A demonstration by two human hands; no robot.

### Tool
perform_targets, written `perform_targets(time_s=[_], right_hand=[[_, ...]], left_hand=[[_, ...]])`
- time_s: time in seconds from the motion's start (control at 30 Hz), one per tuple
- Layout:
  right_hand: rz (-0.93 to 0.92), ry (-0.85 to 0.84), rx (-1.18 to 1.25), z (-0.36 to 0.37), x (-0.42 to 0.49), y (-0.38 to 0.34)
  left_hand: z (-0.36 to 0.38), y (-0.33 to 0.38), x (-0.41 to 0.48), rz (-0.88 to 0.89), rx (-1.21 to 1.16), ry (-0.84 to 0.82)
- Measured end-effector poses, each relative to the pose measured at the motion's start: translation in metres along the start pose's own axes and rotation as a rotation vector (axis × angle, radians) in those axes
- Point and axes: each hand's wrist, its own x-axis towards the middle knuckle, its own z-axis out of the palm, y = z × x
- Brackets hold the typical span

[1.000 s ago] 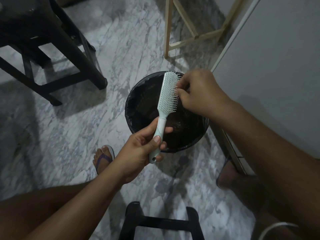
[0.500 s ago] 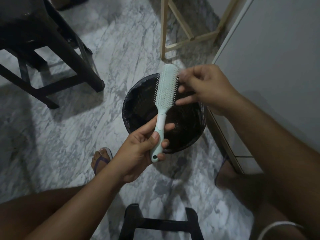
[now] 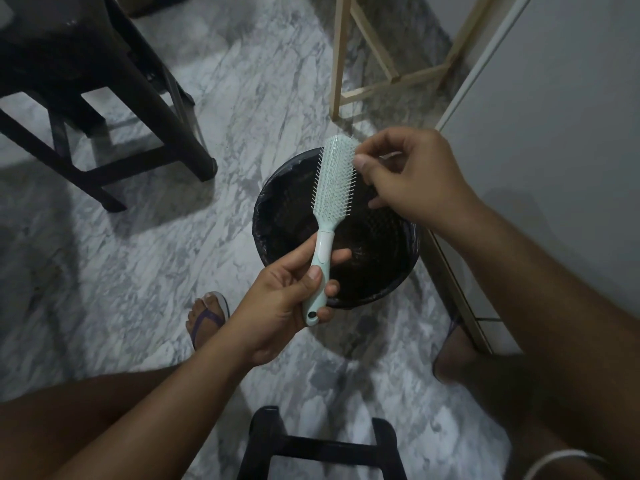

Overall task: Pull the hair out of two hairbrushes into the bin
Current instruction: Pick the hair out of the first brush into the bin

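The left hand [image 3: 287, 299] is gripping the handle of a pale green hairbrush [image 3: 334, 183], thumb lying across the front of the handle and fingers curling round behind it. It is holding the brush nearly upright, bristles facing the camera, above the left half of a round black bin [image 3: 259, 216] lined with a dark bag. The right hand [image 3: 408, 178] is reaching in from the right, its thumb and forefinger pinching at the bristles along the upper right edge of the brush head while the other fingers are curling loosely below. Whether any hair is caught between the fingertips is too fine to tell. The bin is standing on a grey marbled floor [image 3: 138, 271], its right edge just beside the base of a white cabinet [image 3: 554, 133]. A dark stool [image 3: 104, 81] is standing near the floor's upper left corner, a pale wooden frame [image 3: 337, 64] beyond the bin, and a black stool [image 3: 322, 448] at the bottom edge. A foot in a purple sandal [image 3: 207, 317] is resting left of the bin.
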Motion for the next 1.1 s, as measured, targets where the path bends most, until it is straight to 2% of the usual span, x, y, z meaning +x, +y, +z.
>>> perform_targets(time_s=[0.2, 0.33, 0.4, 0.5, 0.53, 0.57, 0.63, 0.73, 0.8, 0.87, 0.97, 1.1], right_hand=[[-0.139, -0.071, -0.415, -0.004, -0.002, -0.007], [-0.203, -0.083, -0.473, 0.0, -0.003, -0.009], [-0.128, -0.027, -0.31, 0.001, -0.003, -0.008], [0.134, 0.056, 0.191, 0.001, -0.001, -0.011], [0.146, 0.117, 0.271, -0.001, 0.002, -0.01], [0.091, 0.173, 0.244, -0.004, 0.004, -0.009], [-0.145, 0.211, 0.012, -0.01, 0.005, -0.008], [-0.408, 0.048, -0.235, -0.008, -0.004, -0.01], [-0.415, -0.099, -0.362, -0.001, -0.01, -0.012], [-0.353, -0.17, -0.463, 0.003, -0.009, -0.011], [-0.265, -0.191, -0.558, 0.0, -0.006, -0.016], [-0.24, -0.184, -0.683, 0.007, -0.013, -0.016]], left_hand=[[0.0, -0.001, -0.001, 0.005, 0.075, 0.032], [0.0, 0.001, 0.0, 0.006, 0.051, 0.021], [0.001, 0.004, 0.001, 0.033, 0.024, -0.003], [0.002, 0.009, 0.002, 0.074, -0.003, -0.045], [0.003, 0.009, 0.003, 0.081, -0.003, -0.048], [0.003, 0.01, 0.003, 0.083, -0.002, -0.046], [0.003, 0.009, 0.003, 0.071, 0.003, -0.028], [0.003, 0.008, 0.003, 0.045, 0.006, -0.015], [0.004, 0.006, 0.004, 0.029, 0.009, -0.01], [0.004, 0.004, 0.003, 0.021, 0.019, -0.001], [0.006, 0.002, 0.003, 0.015, 0.045, 0.017], [0.007, -0.003, 0.001, -0.004, 0.121, 0.049]])
